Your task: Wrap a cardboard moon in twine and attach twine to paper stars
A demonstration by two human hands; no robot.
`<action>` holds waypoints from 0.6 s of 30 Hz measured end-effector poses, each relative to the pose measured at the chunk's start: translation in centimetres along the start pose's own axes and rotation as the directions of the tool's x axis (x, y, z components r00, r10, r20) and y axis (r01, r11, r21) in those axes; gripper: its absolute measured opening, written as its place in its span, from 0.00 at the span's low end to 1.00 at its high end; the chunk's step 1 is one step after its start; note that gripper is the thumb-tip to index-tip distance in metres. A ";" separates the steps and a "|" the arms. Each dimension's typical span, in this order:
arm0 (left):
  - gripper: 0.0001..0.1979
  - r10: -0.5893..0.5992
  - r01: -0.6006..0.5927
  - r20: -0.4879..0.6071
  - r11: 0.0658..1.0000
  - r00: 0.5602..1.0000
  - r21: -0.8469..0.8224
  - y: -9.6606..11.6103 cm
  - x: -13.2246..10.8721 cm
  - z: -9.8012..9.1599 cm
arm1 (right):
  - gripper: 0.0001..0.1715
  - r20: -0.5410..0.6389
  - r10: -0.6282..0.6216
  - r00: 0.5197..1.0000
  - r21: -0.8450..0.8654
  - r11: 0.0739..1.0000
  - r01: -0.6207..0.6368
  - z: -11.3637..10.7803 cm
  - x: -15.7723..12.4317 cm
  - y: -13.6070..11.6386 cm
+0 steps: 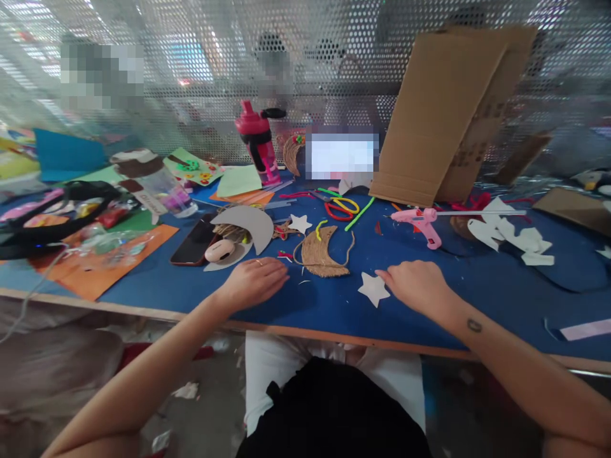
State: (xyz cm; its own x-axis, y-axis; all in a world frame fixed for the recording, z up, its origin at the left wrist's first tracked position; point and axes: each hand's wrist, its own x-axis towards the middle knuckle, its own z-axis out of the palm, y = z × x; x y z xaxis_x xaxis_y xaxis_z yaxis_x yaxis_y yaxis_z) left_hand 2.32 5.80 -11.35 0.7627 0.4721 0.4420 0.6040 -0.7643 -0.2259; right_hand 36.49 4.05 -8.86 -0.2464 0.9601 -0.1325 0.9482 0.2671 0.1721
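My left hand (256, 282) rests palm down over the blue table, fingers stretched out and nothing visible in them. Just beyond its fingertips lies a twine-wrapped crescent moon (319, 253) with a loose strand and a yellow pipe cleaner piece at its top. My right hand (414, 287) is closed, its thumb and fingertips at one point of a white cut-out star (373, 289); the grip itself is partly hidden. Left of the moon are a second white star (300, 223), a brown star-shaped piece (284, 230) and a grey cardboard crescent (260, 228).
A pink glue gun (421, 224) lies behind my right hand, near white paper scraps (513, 235). Scissors (342, 207), a phone (191, 242), a pink bottle (259, 143) and a clear cup (165, 184) stand or lie farther back. Tall cardboard (436, 114) leans against the mesh (200, 102).
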 end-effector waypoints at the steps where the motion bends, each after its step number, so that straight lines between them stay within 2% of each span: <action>1: 0.12 -0.079 0.080 0.050 0.997 0.996 -0.006 -0.7 -0.3 -0.2 | 0.28 -0.015 0.001 1.000 -0.019 1.000 -0.001 -0.4 0.3 0.2; 4: 0.15 -0.314 0.322 0.160 0.946 0.936 -0.024 -3.0 -0.3 -0.7 | 0.26 -0.071 -0.025 0.997 -0.032 0.999 0.023 -1.0 1.6 0.8; 7: 0.16 -0.425 0.441 0.189 0.896 0.885 -0.049 -4.4 0.5 -0.6 | 0.25 -0.131 -0.058 0.990 0.074 0.995 0.069 -0.3 2.9 1.3; 9: 0.16 -0.428 0.451 0.209 0.889 0.879 -0.075 -4.4 1.4 -0.2 | 0.24 -0.149 -0.080 0.986 0.196 0.975 0.109 0.7 3.4 1.6; 12: 0.17 -0.357 0.397 0.307 0.915 0.882 -0.078 -3.6 2.8 0.7 | 0.23 -0.145 -0.126 0.981 0.329 0.929 0.168 2.2 3.4 2.0; 15: 0.19 -0.313 0.350 0.368 0.936 0.875 -0.035 -2.8 4.1 1.2 | 0.22 -0.153 -0.151 0.977 0.351 0.916 0.196 3.0 3.2 2.2; 18: 0.19 -0.378 0.386 0.366 0.921 0.850 0.054 -3.6 4.5 0.8 | 0.20 -0.164 -0.158 0.974 0.352 0.913 0.208 3.1 3.1 2.1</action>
State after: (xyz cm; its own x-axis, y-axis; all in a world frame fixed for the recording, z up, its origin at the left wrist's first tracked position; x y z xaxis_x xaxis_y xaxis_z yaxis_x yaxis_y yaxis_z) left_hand 3.81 11.03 -9.25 0.5046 0.8514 0.1433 0.8634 -0.4975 -0.0844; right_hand 38.33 7.35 -11.98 -0.4230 0.9061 0.0033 0.8848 0.4138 -0.2142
